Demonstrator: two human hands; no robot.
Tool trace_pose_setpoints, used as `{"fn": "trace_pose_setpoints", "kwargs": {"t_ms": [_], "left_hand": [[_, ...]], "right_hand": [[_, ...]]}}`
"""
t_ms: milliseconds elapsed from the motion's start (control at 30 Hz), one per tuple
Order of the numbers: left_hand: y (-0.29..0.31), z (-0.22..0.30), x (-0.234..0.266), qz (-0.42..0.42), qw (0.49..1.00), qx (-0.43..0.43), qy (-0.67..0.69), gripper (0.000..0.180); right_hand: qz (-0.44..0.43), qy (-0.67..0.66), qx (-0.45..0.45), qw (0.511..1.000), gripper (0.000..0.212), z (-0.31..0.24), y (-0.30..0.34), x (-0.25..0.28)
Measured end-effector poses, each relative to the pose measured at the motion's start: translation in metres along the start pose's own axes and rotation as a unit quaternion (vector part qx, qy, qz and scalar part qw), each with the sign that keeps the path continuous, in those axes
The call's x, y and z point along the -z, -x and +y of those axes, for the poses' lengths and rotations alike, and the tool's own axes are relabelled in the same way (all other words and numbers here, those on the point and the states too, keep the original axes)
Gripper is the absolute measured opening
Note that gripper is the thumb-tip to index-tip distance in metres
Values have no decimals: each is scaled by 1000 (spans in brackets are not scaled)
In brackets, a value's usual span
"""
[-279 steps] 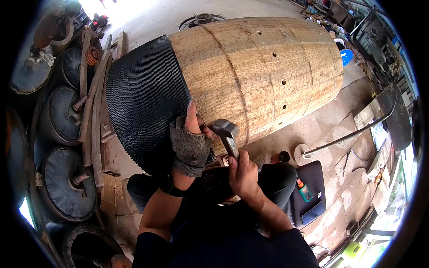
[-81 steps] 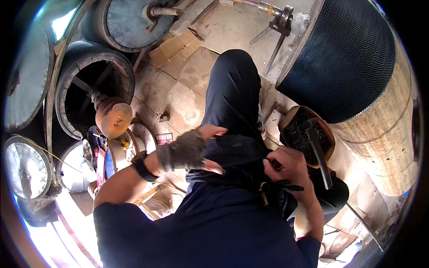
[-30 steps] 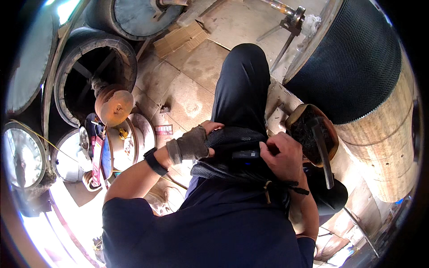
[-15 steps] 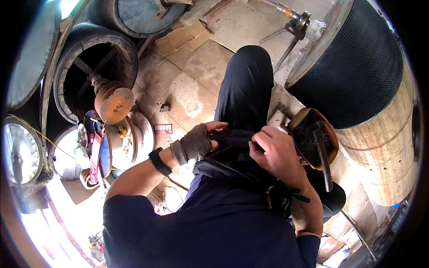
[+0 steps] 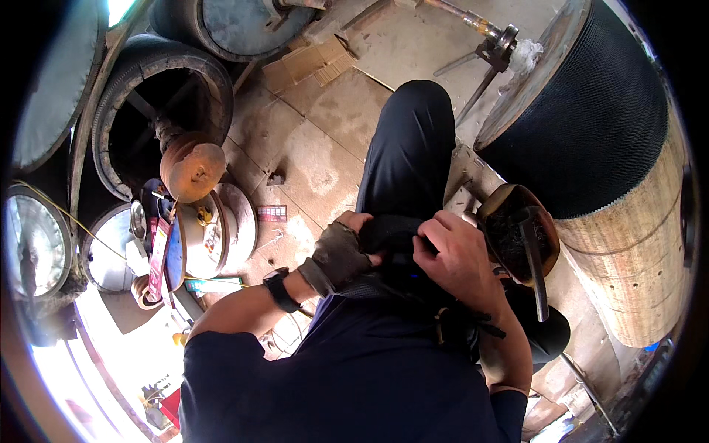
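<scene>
A black cloth bag or pouch (image 5: 391,235) lies in my lap, its exact kind hard to make out against my dark clothes. My left hand (image 5: 337,257), in a grey fingerless glove, is closed on its left edge, thumb and fingers curled round the fabric. Bare and bent at the knuckles, my right hand (image 5: 459,257) pinches the right side of the same black cloth. Its fingertips partly hide what they hold. A hammer (image 5: 533,258) rests across a brown bowl-like container (image 5: 509,214) with dark contents, just right of my right hand.
At right stands a large roller (image 5: 591,111) with black textured covering and a tan lower part. Several drums and spools crowd the left, with a rusty disc-shaped part (image 5: 193,173) among them. Flattened cardboard (image 5: 306,63) and a metal shaft (image 5: 480,26) lie ahead on the tiled floor.
My left hand has shifted right and nearer to me, and its fingers curl more closely on the black cloth. My right hand keeps its pinch, slightly lower.
</scene>
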State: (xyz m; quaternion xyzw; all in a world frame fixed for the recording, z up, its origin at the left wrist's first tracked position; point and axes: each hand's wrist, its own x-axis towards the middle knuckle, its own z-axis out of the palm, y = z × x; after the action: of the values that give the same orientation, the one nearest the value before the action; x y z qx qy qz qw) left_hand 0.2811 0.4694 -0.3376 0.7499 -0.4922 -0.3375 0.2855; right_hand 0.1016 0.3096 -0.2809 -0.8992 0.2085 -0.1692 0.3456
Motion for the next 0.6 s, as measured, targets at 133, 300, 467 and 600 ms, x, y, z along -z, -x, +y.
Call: {"fn": "trace_pose_setpoints", "kwargs": {"t_ms": [133, 300, 467, 600], "left_hand": [[2, 7, 5, 16, 996, -81, -26, 65], [1, 3, 23, -40, 988, -146, -10, 43], [-4, 13, 20, -34, 993, -105, -34, 39], [-8, 20, 21, -14, 998, -60, 7, 38]], "right_hand": [[-62, -1, 13, 998, 20, -9, -3, 9], [-35, 50, 51, 997, 13, -6, -2, -1], [-12, 39, 19, 999, 14, -7, -4, -7], [-33, 52, 11, 998, 16, -7, -6, -7]]}}
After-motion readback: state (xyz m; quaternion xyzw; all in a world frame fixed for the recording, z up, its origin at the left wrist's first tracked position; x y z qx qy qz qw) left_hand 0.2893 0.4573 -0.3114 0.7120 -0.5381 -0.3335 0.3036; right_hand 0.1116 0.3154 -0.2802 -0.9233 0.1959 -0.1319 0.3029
